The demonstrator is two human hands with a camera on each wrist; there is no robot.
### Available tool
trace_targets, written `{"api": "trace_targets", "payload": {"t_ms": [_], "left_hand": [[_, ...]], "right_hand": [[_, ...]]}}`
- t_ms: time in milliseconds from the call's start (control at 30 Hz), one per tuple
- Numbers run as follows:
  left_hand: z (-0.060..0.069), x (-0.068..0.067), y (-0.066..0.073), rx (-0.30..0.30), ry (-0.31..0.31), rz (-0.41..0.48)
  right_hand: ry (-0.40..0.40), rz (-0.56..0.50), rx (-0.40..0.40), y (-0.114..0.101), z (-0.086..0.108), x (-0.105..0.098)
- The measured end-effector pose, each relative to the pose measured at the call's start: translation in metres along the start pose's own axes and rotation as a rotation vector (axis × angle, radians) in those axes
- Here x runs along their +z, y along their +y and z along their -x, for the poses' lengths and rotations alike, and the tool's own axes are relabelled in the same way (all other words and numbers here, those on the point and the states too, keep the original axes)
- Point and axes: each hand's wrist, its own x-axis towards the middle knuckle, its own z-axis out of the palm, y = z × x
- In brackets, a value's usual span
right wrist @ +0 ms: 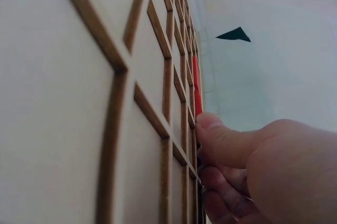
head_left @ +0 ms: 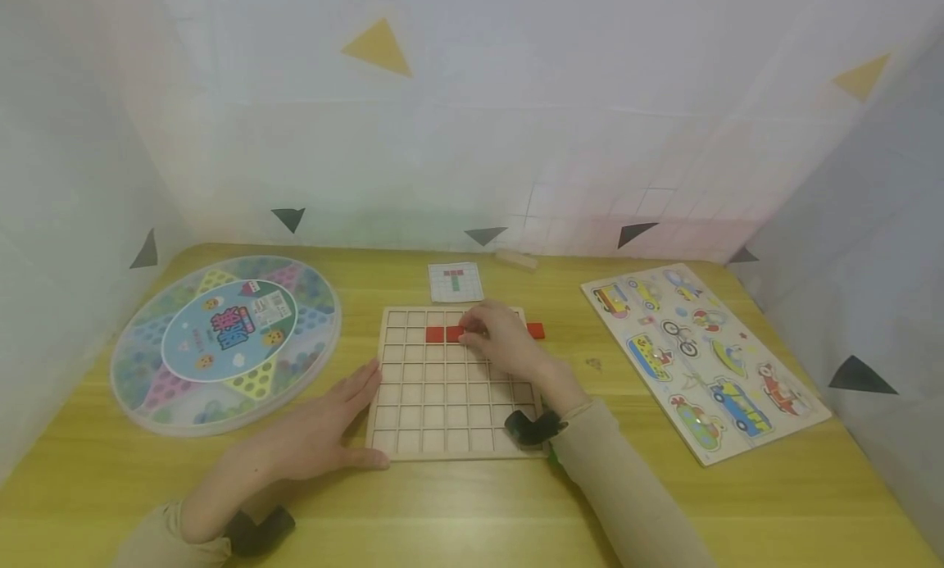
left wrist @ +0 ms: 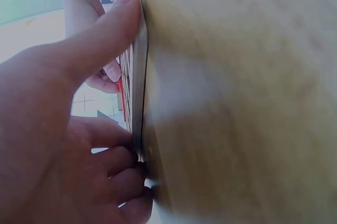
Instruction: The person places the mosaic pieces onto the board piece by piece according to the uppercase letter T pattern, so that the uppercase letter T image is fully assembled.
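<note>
A wooden grid board (head_left: pixel 413 397) lies on the table. Red square tiles (head_left: pixel 436 334) sit side by side in an upper row of its cells. My right hand (head_left: pixel 505 338) reaches over the board and pinches the second red tile (right wrist: pixel 198 100) between thumb and fingers at its right end. Behind that hand, another red piece (head_left: pixel 536 330) shows past the board's right edge. My left hand (head_left: pixel 317 424) steadies the board, its fingers along the left edge and its thumb (left wrist: pixel 124 16) at the near corner. A pattern card (head_left: pixel 455 293) with a red and green T lies behind the board.
A round game box (head_left: pixel 229 330) is at the left. A wooden picture puzzle (head_left: pixel 708 355) lies at the right. Near the back edge is a small wooden block (head_left: pixel 516 260). Something green (head_left: pixel 555 458) peeks out under the right sleeve. A pale curtain (head_left: pixel 472 142) surrounds the table.
</note>
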Motion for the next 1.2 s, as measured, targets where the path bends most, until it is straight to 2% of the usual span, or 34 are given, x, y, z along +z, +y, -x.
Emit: {"api": "trace_targets", "payload": {"t_ms": [267,1200], "left_hand": [[0.0001,-0.0015,0.0017,-0.020,-0.008,-0.004],[0.0006,-0.0029,0.0030,-0.010,-0.007,0.009]], "right_hand": [[0.007,-0.001,-0.002,-0.0018,0.0007,-0.0007],[0.005,-0.014,-0.002,0.0007,0.0004,0.0004]]}}
